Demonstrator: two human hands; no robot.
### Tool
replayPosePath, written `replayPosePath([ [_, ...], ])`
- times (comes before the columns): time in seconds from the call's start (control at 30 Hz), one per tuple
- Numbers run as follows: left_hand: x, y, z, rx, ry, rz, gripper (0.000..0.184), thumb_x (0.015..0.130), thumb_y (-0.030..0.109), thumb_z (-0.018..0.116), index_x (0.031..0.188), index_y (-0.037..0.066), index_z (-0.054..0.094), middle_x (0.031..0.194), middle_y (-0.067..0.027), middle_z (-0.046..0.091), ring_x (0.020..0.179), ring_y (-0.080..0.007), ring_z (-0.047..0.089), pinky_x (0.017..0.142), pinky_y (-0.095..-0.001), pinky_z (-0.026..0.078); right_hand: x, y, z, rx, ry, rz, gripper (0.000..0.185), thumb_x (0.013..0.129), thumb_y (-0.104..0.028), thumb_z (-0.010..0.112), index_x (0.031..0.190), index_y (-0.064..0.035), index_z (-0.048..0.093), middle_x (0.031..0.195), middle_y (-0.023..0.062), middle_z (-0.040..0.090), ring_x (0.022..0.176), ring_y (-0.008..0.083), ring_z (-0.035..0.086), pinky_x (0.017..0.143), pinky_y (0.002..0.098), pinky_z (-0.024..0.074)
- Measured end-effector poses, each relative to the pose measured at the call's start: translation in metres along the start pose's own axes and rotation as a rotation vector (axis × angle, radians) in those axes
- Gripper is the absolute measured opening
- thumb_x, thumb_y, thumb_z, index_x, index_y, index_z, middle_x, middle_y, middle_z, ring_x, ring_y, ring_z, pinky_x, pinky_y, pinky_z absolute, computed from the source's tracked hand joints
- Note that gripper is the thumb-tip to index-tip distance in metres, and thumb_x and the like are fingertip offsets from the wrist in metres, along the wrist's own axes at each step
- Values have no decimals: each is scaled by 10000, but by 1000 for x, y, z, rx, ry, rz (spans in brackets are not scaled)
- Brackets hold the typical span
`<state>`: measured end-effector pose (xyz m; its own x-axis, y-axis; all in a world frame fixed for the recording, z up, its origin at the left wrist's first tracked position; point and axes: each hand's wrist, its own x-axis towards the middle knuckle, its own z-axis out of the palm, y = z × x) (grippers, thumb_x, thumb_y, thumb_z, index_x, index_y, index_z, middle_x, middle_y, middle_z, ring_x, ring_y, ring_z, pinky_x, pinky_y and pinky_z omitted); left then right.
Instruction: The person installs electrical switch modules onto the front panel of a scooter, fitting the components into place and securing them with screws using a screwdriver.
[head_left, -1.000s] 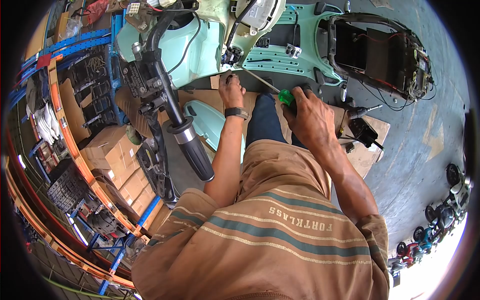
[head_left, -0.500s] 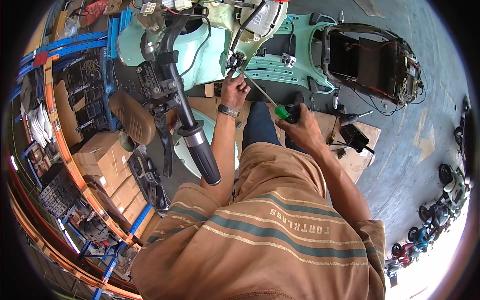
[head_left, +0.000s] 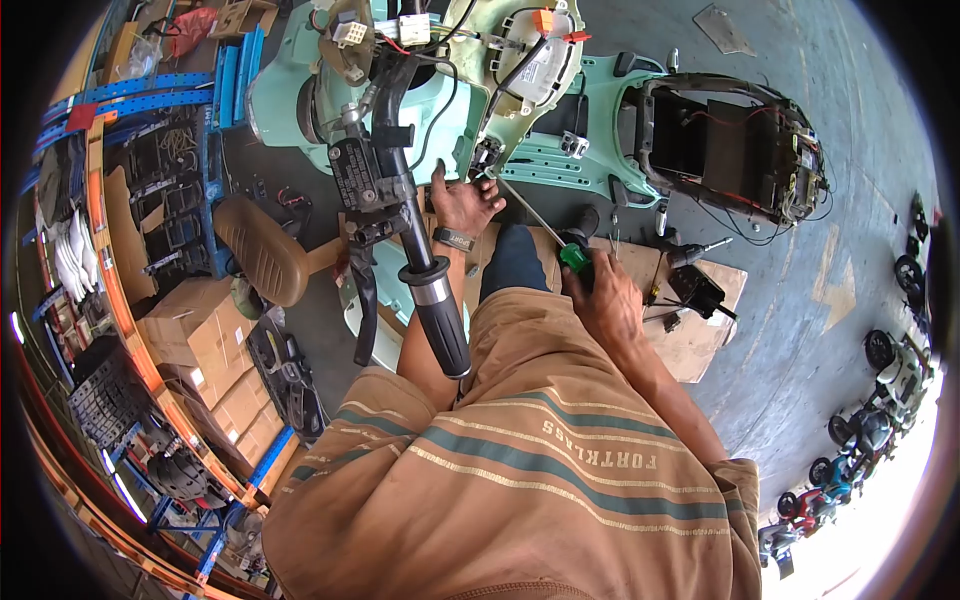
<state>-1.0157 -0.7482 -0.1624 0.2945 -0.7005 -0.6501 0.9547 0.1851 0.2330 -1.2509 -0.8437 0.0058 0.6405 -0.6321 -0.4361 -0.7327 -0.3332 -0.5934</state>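
Observation:
My right hand point(head_left: 610, 300) is closed around the green handle of a screwdriver point(head_left: 574, 257). Its long shaft runs up and left, with the tip beside a small dark part point(head_left: 487, 157) on the scooter's mint-green bodywork. Just below that part is my left hand point(head_left: 467, 207), its thumb spread away against the green panel point(head_left: 436, 140) and its other fingers partly curled near the dark part. No held object shows in it. The handlebar point(head_left: 415, 210) with its black grip stands left of my left hand, and the loosened instrument cluster point(head_left: 535, 65) hangs above.
Cardboard point(head_left: 700, 345) on the floor carries a power drill point(head_left: 695, 252) and a black bracket point(head_left: 703, 290). The scooter's rear frame point(head_left: 735, 150) extends right with loose wires. Shelving point(head_left: 130, 330), cartons point(head_left: 195, 325) and a brown seat point(head_left: 258, 250) stand left. Parked motorcycles point(head_left: 870, 430) line the right.
The handlebar and instrument cluster have shifted right in view. My left thumb has spread from the fingers near the dark part. My right hand, still holding the screwdriver, sits slightly lower.

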Motion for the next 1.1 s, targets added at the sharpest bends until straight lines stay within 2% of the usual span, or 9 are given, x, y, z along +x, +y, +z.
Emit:
replayPosePath([
  [0.13, 18, 11, -8, 171, 55, -80, 649, 846, 766, 449, 987, 142, 551, 695, -7, 420, 624, -141, 386, 576, -321, 351, 7, 23, 16, -50, 67, -31, 331, 961, -341, 581, 1034, -20, 548, 876, 198, 637, 784, 335, 652, 655, 435, 529],
  [0.2, 20, 17, -9, 219, 28, -86, 594, 878, 724, 444, 959, 149, 568, 671, 9, 423, 601, -132, 380, 571, -314, 355, 20, 41, 16, 1490, -622, 795, 359, 985, -400, 547, 1038, -45, 552, 854, 110, 619, 695, 196, 609, 553, 345, 500],
  [0.33, 12, 17, 1, 241, 63, -96, 593, 883, 724, 433, 924, 147, 564, 669, 10, 421, 599, -128, 376, 568, -306, 348, 9, 15, 1, 1137, -463, 688, 405, 975, -432, 558, 1069, -39, 526, 892, 100, 594, 721, 175, 596, 542, 343, 493],
  [0.5, 12, 12, 2, 265, 80, -99, 675, 858, 783, 382, 978, 137, 538, 663, 9, 405, 587, -131, 368, 565, -307, 335, -12, 0, 6, -93, 53, -74, 455, 963, -437, 574, 1079, -3, 506, 899, 156, 578, 749, 267, 636, 620, 426, 525],
  [0.73, 11, 16, 6, 286, 129, -86, 668, 870, 770, 366, 963, 131, 540, 654, 11, 401, 580, -133, 364, 563, -314, 337, 3, -6, -13, 1054, -415, 573, 476, 997, -470, 501, 1122, -10, 493, 894, 108, 605, 694, 163, 590, 573, 340, 511],
  [0.77, 9, 15, 7, 283, 128, -92, 668, 870, 770, 363, 956, 132, 540, 652, 11, 400, 580, -135, 365, 562, -315, 338, -7, -25, -20, 265, -185, 362, 470, 993, -443, 518, 1148, 0, 490, 917, 134, 608, 746, 232, 621, 630, 417, 527],
  [0.9, 7, 13, 10, 256, 106, -105, 670, 866, 775, 358, 927, 131, 533, 647, 13, 394, 579, -137, 364, 561, -315, 335, -14, -5, -4, 4, 20, -11, 433, 1006, -427, 496, 1128, -11, 496, 896, 107, 607, 699, 188, 595, 565, 359, 496],
  [1.03, 7, 16, 6, 286, 87, -98, 675, 862, 778, 358, 923, 128, 526, 646, 14, 385, 580, -139, 363, 566, -312, 329, 5, 21, -6, 1401, -577, 768, 399, 1019, -411, 475, 1108, -23, 503, 875, 80, 606, 652, 145, 569, 500, 300, 465],
  [1.1, 7, 14, 7, 283, 101, -94, 679, 861, 780, 356, 927, 127, 528, 646, 12, 385, 581, -140, 363, 567, -313, 330, 2, 17, -8, 1426, -565, 735, 383, 1026, -402, 464, 1098, -29, 506, 865, 66, 606, 629, 123, 556, 467, 271, 449],
])
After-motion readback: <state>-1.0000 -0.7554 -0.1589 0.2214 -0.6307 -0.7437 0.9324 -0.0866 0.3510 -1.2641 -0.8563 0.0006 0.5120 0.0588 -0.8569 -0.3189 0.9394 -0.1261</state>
